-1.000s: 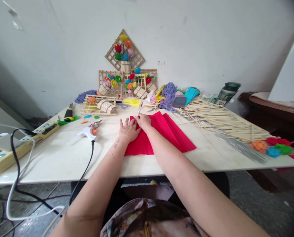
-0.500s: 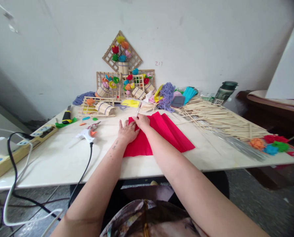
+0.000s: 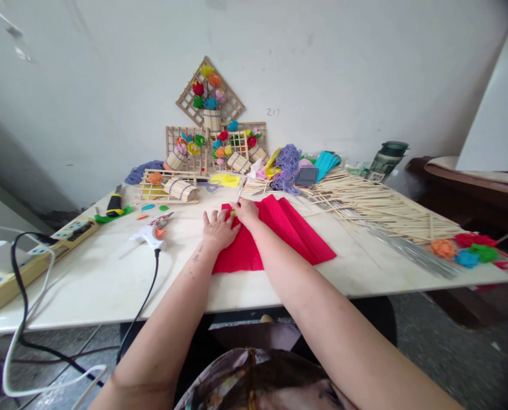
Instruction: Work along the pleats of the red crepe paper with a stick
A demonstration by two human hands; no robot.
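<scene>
A folded sheet of red crepe paper [image 3: 275,239] lies on the table in front of me, with creases running across its right side. My left hand [image 3: 220,229] rests flat on its upper left part, fingers spread. Between the two hands a small yellow-green piece [image 3: 232,213] shows on the red paper. My right hand [image 3: 246,212] is closed around a pen [image 3: 239,190], held upright with its lower end at the paper near that piece; the tip itself is hidden by the fingers.
A glue gun [image 3: 151,232] with a black cord lies left, near a power strip [image 3: 40,256] and a utility knife [image 3: 115,204]. Lattice frames with paper flowers [image 3: 188,149] stand at the back. Wooden sticks [image 3: 377,205], metal wires [image 3: 412,256] and a bottle [image 3: 388,160] are right.
My left fingers have shifted slightly left, away from the right hand, and the small yellow-green piece now shows between them. The right hand still holds the pen in about the same place.
</scene>
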